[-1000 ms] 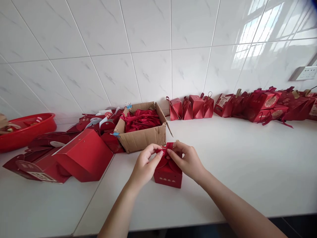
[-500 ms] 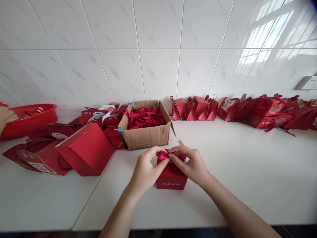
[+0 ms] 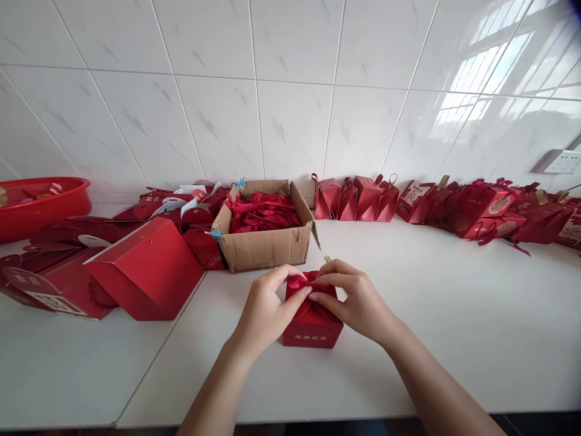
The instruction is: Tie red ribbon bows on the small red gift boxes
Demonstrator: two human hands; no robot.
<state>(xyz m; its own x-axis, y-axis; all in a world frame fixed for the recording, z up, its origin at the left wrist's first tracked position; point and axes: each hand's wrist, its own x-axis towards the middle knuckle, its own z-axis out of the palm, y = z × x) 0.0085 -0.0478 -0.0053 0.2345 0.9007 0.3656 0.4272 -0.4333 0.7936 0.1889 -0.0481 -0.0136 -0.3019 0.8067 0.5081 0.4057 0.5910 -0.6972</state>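
Note:
A small red gift box (image 3: 313,330) with pale lettering on its front stands upright on the white table before me. Over its top lies a red satin ribbon (image 3: 297,282), bunched into a loop or knot. My left hand (image 3: 267,306) pinches the ribbon between thumb and fingers from the left. From the right, my right hand (image 3: 356,300) grips it too, thumb and forefinger closed close to the left thumb. The fingers partly hide the knot and the box's top flaps. A tan tab sticks up behind my right hand.
Behind the box stands a cardboard carton (image 3: 267,248) full of red ribbons (image 3: 263,212), with blue binder clips. Unfolded and larger red boxes (image 3: 145,266) crowd the left, near a red basin (image 3: 59,206). Finished-looking red boxes (image 3: 367,197) line the tiled wall, with more (image 3: 481,209) at right.
My fingers have shifted slightly at the ribbon, and the right hand's fingers are a little more closed together. The view has tilted slightly; the box stays in place.

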